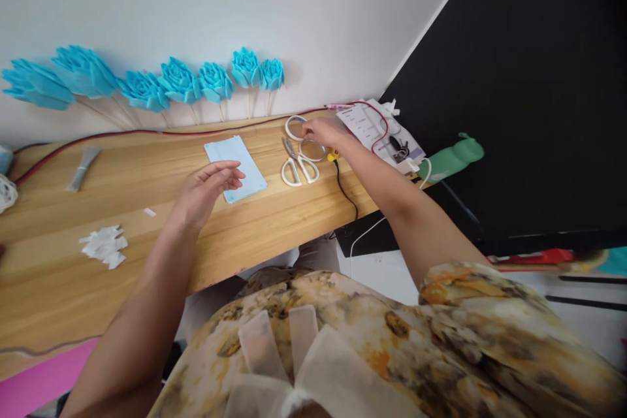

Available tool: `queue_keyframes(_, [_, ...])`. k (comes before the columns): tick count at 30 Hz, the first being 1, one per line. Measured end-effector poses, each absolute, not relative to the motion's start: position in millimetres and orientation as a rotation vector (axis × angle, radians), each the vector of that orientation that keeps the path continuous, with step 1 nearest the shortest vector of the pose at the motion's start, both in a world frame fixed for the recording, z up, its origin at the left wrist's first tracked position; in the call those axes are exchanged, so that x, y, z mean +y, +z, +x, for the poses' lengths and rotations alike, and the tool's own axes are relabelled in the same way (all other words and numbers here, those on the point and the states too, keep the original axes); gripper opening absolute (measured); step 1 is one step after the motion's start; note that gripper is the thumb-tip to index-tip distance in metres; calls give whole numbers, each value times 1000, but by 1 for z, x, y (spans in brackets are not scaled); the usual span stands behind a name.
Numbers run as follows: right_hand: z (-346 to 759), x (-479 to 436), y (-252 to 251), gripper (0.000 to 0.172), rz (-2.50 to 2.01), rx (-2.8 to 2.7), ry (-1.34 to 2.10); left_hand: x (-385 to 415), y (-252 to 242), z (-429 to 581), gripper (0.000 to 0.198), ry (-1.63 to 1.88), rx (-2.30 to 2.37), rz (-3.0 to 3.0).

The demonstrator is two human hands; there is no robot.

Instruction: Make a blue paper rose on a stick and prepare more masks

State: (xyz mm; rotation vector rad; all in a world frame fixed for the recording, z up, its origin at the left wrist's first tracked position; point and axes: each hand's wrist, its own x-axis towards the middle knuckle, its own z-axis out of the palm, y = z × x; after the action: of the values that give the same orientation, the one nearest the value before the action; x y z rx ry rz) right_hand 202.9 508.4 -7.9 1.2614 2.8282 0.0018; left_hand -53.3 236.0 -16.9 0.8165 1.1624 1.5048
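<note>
My left hand (pixel 208 189) hovers at the near left edge of a stack of light blue sheets (pixel 242 160), its fingers stretched out and holding nothing. Farther right, my right hand (pixel 321 132) has its fingers bent down and drawn together between two rolls of tape. The upper white roll of tape (pixel 289 124) meets the fingertips; the lower roll of tape (pixel 318 158) lies just below the hand. What the fingers grip, if anything, is hidden. White-handled scissors (pixel 300 166) rest beside the rolls, blades pointing toward the wall.
Blue flowers on sticks (pixel 179 81) lean against the wall. White scraps (pixel 104 246) and a bundle of grey strips (pixel 83 168) lie on the left. To the right are papers (pixel 365 119) with keys (pixel 399 149), a black cable (pixel 345 192) and a green pouch (pixel 453 158).
</note>
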Motion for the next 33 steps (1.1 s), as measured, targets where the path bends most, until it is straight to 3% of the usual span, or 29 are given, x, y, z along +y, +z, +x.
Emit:
queue_keyframes(8, [197, 510, 0, 25, 1214, 2772, 158, 237, -17, -54, 39, 1514, 1174, 804])
queue_keyframes(18, [168, 474, 11, 37, 1336, 2679, 110, 236, -15, -53, 35, 1513, 1137, 837])
queue_keyframes(33, [164, 479, -9, 32, 1398, 2641, 99, 236, -16, -54, 32, 1503, 1147, 861])
